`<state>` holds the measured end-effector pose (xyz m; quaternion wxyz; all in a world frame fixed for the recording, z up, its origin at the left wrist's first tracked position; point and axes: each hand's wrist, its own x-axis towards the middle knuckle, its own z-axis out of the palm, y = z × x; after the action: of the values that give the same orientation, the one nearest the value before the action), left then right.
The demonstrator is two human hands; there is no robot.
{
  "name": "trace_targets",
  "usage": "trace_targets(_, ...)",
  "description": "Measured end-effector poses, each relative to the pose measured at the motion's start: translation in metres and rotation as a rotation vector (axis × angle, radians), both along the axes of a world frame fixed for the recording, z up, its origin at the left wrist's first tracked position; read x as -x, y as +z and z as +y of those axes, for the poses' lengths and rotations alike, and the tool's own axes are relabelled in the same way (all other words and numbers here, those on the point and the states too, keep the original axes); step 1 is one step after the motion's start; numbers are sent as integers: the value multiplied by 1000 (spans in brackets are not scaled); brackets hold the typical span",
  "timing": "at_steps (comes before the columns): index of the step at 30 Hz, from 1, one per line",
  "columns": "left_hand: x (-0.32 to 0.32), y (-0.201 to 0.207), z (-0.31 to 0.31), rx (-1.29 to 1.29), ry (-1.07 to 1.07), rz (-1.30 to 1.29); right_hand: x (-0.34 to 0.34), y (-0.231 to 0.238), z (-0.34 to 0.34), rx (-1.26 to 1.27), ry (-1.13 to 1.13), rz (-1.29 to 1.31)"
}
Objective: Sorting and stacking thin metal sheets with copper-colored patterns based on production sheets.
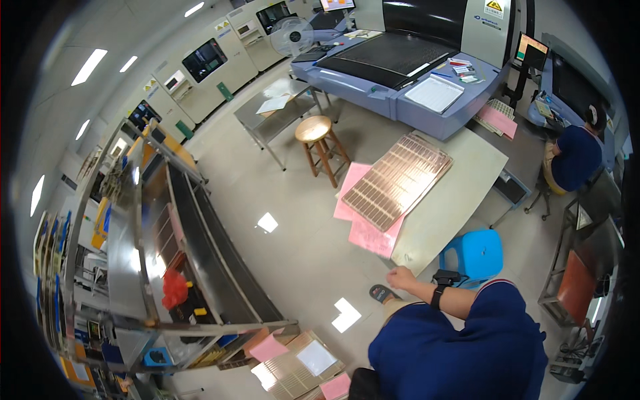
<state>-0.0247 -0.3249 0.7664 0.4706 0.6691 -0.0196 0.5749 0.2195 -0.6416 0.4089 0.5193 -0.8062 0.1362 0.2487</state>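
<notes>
My right hand point(401, 277) hangs beside the near corner of a pale table point(460, 190), with its fingers loosely curled and nothing visible in them. A black strap with a small black device point(445, 280) is round that forearm. On the table lies a stack of copper-coloured circuit panels point(399, 180) with rows of rectangular cells. Pink sheets point(377, 235) stick out from under the stack's left and near edges. My left hand is out of sight.
A blue plastic stool point(481, 255) stands close to my right arm. Beyond the table is a large blue-grey machine point(373, 90). A wooden stool point(320, 143) and metal table point(270, 117) stand farther off. Left is a metal rack point(150, 327); a co-worker point(577, 157) sits at right.
</notes>
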Motion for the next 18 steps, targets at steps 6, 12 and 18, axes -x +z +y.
trace_targets(6, -151, 81, -67, -175, -368, -462, -130, -93, -65, 109, -690, 8)
trace_targets(12, -289, 95, -89, -172, -543, -543, -186, -112, -60, 184, -1022, 72)
trace_targets(18, -386, 91, -52, -127, -685, -586, -173, -141, -58, 293, -1120, -26)
